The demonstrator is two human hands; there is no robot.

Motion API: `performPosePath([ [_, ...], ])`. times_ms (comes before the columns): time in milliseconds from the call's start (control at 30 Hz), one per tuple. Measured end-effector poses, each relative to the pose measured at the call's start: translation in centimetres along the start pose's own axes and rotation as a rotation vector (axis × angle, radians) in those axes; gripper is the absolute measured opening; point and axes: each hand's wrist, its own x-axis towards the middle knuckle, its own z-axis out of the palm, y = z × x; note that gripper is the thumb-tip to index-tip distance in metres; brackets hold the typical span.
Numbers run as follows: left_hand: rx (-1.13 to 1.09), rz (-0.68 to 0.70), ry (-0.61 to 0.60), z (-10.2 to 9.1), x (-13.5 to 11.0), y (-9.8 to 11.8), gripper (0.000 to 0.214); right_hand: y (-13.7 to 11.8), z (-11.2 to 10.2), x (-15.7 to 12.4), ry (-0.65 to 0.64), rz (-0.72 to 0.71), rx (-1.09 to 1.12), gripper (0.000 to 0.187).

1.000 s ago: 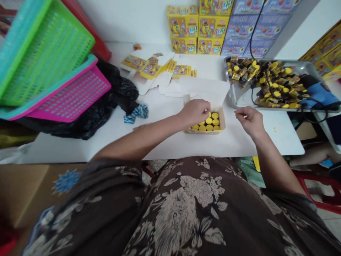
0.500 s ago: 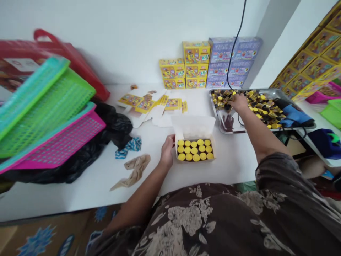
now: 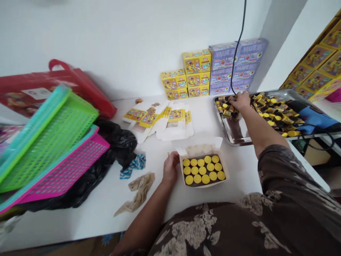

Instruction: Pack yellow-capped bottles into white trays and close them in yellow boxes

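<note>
An open white box [image 3: 227, 174] stands on the white table, its lid raised at the back. Rows of small jars with round yellow lids [image 3: 202, 170] fill it. At the box's left side, my left hand [image 3: 171, 168] is closed on its edge, fingertips partly hidden. My right hand [image 3: 242, 101] reaches into a metal tray [image 3: 234, 143], fingers bent down among a loose heap of small yellow-lidded jars [image 3: 274, 108]. What those fingers grip is hidden. A blue and black tool [image 3: 317, 115] with a cord lies at the tray's right end.
Flat yellow and white cartons [image 3: 160, 119] lie behind the box. Yellow boxes [image 3: 197, 73] and purple boxes [image 3: 222, 67] are stacked at the wall, where a black cable [image 3: 238, 46] hangs. Plastic baskets [image 3: 53, 142], a black bag [image 3: 119, 140] and a beige cloth [image 3: 140, 190] occupy the left.
The whole view has shifted, so the box and tray appear lower. My right hand stays in the tray over the jars; my left hand stays at the box's left side.
</note>
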Motion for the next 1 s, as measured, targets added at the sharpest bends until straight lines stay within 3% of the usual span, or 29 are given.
performPosePath([
  [100, -0.050, 0.007, 0.020, 0.3, -0.2, -0.1, 0.079, -0.5, 0.1, 0.1, -0.022, -0.134, -0.047, 0.062],
  [200, -0.037, -0.005, 0.026, 0.6, -0.8, 0.5, 0.074, -1.5, -0.7, 0.4, -0.089, -0.172, -0.058, 0.064],
  [333, 0.029, -0.062, 0.047, 0.7, -1.1, 1.3, 0.073, -3.1, -1.9, 0.2, -0.124, -0.117, -0.018, 0.076],
  [400, 0.038, -0.085, 0.059, 0.4, -0.9, 1.2, 0.074, -3.7, -1.8, -0.3, -0.111, -0.058, -0.008, 0.073],
  [567, 0.099, -0.064, 0.079, -0.7, -0.4, 0.1, 0.074, -4.5, -0.5, -2.5, -0.135, 0.035, 0.014, 0.061],
  [767, 0.051, -0.078, -0.011, -1.0, 0.0, -0.6, 0.071, -4.7, -0.3, -5.8, -0.198, 0.074, 0.013, 0.078],
  [1000, 0.028, -0.063, -0.030, -0.5, 0.3, -0.8, 0.072, -3.4, -0.6, -10.2, -0.223, -0.150, -0.088, 0.067],
])
